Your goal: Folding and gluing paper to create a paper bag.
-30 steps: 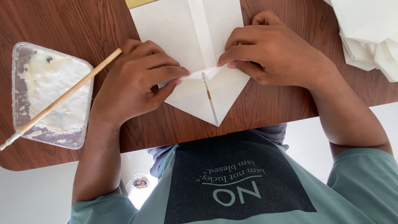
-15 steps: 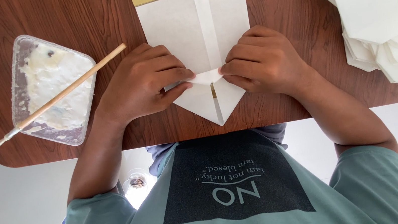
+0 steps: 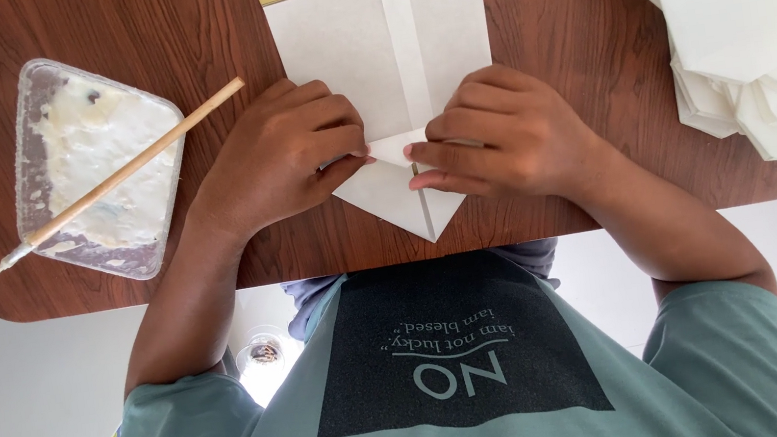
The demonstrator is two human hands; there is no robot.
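White folded paper sheet (image 3: 368,53) lies flat on the dark brown wooden table (image 3: 140,41), pointed end toward the person. Left hand (image 3: 277,158) and right hand (image 3: 507,135) both press down on it, fingertips pinching a small flap between them, plastic paste tray (image 3: 63,140) with wooden stick (image 3: 117,178) off to the left.

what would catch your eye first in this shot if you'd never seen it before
Both hands, left hand and right hand, press on a folded white paper at the middle of the brown wooden table, its point toward the person. To the left lies a clear tray of whitish paste with a wooden stick across it.
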